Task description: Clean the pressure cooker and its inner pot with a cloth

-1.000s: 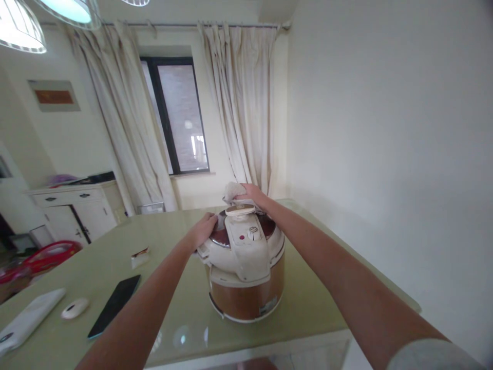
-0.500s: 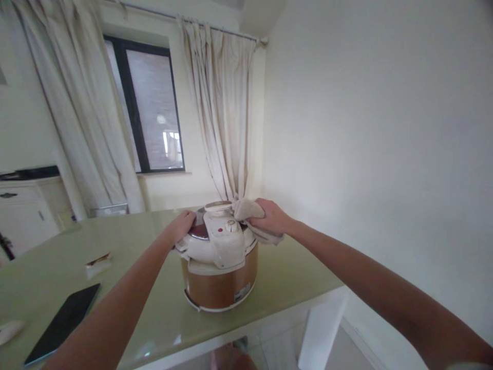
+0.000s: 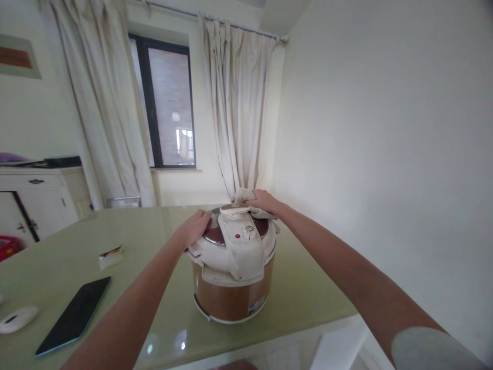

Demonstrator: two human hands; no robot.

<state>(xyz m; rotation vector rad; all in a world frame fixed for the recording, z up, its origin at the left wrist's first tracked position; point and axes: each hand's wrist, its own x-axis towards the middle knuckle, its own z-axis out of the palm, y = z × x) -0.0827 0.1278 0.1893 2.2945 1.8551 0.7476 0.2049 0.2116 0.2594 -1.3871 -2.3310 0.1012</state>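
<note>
A brown and cream pressure cooker (image 3: 234, 277) stands on the pale green glass table (image 3: 154, 308), near its front edge. My left hand (image 3: 195, 227) rests on the left side of the cooker's lid, fingers lying over it. My right hand (image 3: 262, 201) is closed on a beige cloth (image 3: 243, 196) and presses it on the back right of the lid, behind the cream handle (image 3: 241, 241).
A dark phone (image 3: 75, 314) and a white oval object (image 3: 17, 319) lie at the table's left. A small wrapped packet (image 3: 110, 255) sits further back. Behind are curtains (image 3: 239, 108), a dark window (image 3: 169, 105) and a white cabinet (image 3: 34, 200). A white wall closes the right.
My right hand with the cloth has moved from the lid's right side to its back. The view has swung, so the cooker now sits further right. My left hand stays on the lid.
</note>
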